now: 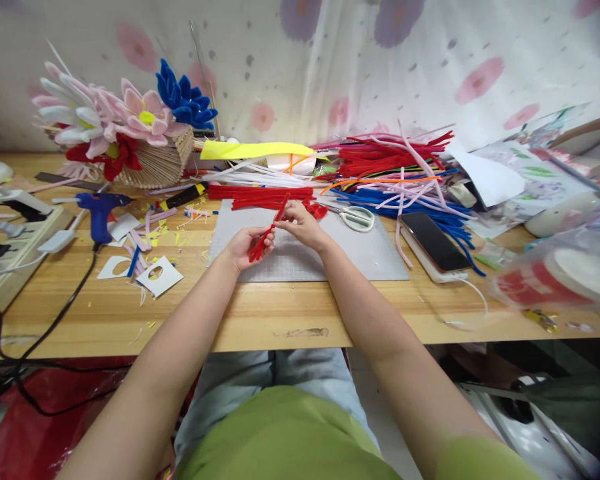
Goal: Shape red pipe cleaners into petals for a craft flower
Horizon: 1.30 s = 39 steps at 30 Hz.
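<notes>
Red pipe cleaners (261, 247) are held between my two hands above a grey cutting mat (310, 260). My left hand (249, 248) is closed around their lower part, where a looped bunch hangs down. Fingers of my right hand (303, 223) pinch the upper part, from which a red end sticks up. Just behind the hands lie straight red pipe cleaners (250, 195). Right of my right hand are a curled red piece (319, 211) and scissors with pale green handles (357, 219).
A blue glue gun (99, 215), white card scraps (161, 276) and a power strip (20, 257) lie left. Fuzzy flowers (145, 117) stand behind. Pipe cleaner bundles (390, 157) pile up at the back. A phone (435, 241) and bagged cup (545, 277) sit right.
</notes>
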### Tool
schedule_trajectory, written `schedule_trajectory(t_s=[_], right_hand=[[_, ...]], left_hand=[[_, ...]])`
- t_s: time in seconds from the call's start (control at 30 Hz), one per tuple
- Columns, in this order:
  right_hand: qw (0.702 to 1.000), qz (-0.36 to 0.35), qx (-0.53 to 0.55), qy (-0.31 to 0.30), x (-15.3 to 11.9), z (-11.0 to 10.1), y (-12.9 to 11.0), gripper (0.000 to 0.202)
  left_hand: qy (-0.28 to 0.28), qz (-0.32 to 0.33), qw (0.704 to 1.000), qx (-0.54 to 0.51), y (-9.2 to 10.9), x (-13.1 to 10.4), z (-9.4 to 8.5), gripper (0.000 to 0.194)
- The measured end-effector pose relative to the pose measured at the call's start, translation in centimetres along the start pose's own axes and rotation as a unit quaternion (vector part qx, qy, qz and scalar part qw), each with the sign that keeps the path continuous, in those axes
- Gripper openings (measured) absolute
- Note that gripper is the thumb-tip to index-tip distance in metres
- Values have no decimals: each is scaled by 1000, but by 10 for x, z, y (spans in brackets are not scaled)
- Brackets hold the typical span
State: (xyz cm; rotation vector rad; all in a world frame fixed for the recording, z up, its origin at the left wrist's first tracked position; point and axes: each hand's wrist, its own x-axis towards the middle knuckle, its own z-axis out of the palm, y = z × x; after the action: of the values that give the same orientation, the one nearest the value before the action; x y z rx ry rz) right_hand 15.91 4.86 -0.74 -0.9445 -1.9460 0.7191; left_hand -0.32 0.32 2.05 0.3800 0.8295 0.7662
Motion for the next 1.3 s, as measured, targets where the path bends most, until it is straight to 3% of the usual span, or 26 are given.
schedule_trajectory(t_s=[0.13,0.23,0.3,0.37,0.43,0.47,0.53,0.57,0.63,0.7,0.8,0.9,1.0,1.17,1.3], right_hand=[[997,-24,-64,-30,1,-2,-1,24],[996,-5,-83,-34,1,-1,-3,21],[995,17,-93,-29,1,1,-5,19],[993,42,-103,-26,2,2,-6,18],[990,75,-117,-29,2,2,-8,17],[988,91,-125,-31,2,2,-8,17],[983,116,-137,-33,2,2,-8,18],[982,121,-140,-28,2,2,-7,18],[984,123,-131,-13,2,2,-6,16],[987,125,-100,7,2,3,-5,13],[988,139,-49,39,2,5,-5,13],[987,152,-18,56,0,8,-5,20],[986,157,18,48,-1,9,-4,24],[976,177,130,0,-5,7,-9,26],[963,204,176,-5,-8,7,-17,33]], left_hand=[[28,51,997,54,-6,6,1,13],[78,175,961,200,-13,12,1,11],[131,298,875,358,-18,15,-1,15],[179,396,730,527,-20,15,-3,16],[193,433,590,654,-21,14,-4,13],[193,435,543,693,-21,13,-4,12],[188,426,503,728,-21,13,-4,11],[189,421,508,727,-21,13,-4,11],[201,417,562,686,-22,14,-4,10],[205,416,654,598,-23,16,-5,5],[161,380,810,417,-23,22,-7,5],[125,295,911,261,-22,26,-5,11],[134,249,942,178,-21,24,-1,13],[143,276,938,155,-18,18,1,9],[150,288,935,144,-17,20,-1,7]])
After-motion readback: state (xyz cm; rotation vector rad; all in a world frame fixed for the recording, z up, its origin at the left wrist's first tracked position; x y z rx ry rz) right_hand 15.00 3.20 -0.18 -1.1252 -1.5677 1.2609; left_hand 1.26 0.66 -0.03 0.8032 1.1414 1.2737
